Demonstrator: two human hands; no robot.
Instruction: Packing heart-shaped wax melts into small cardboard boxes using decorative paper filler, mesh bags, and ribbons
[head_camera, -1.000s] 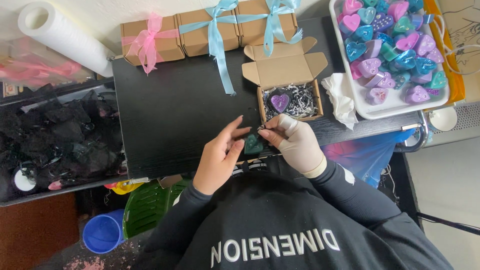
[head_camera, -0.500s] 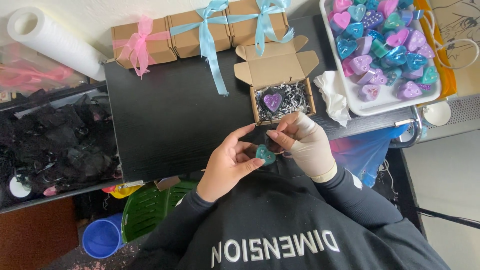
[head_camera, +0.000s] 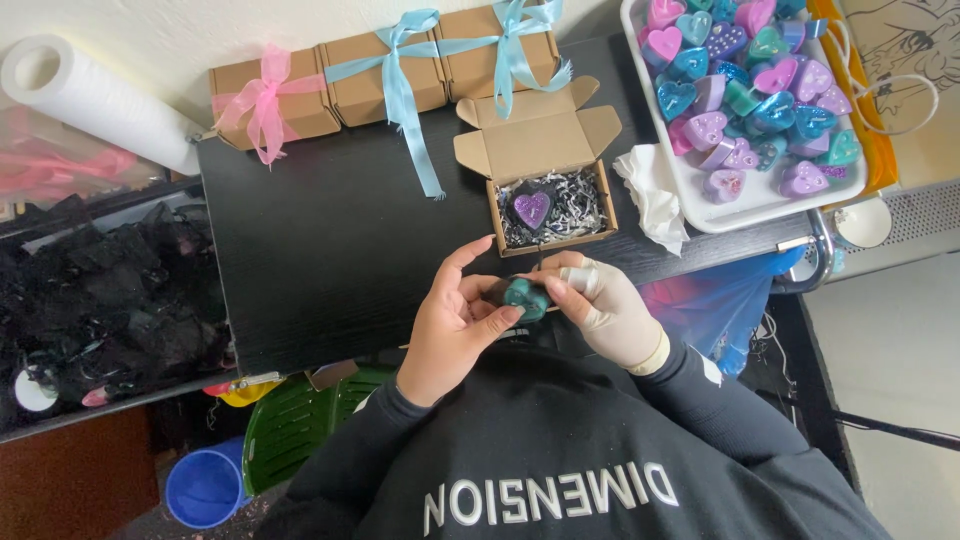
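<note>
Both hands pinch one teal heart-shaped soap (head_camera: 524, 294).
Left hand (head_camera: 455, 320) and gloved right hand (head_camera: 605, 310) grip it; open brown cardboard box (head_camera: 553, 208) lies at 12 o'clock, nearer the right.

We see a black table (head_camera: 330, 250) against a white wall (head_camera: 150, 30). Below its left edge stand a green basket (head_camera: 290, 425) and, perhaps, a blue bucket (head_camera: 205, 487).

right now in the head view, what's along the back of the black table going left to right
White paper roll → brown cardboard box with pink ribbon → two closed brown boxes with blue ribbons → white tray of heart-shaped soaps.
</note>
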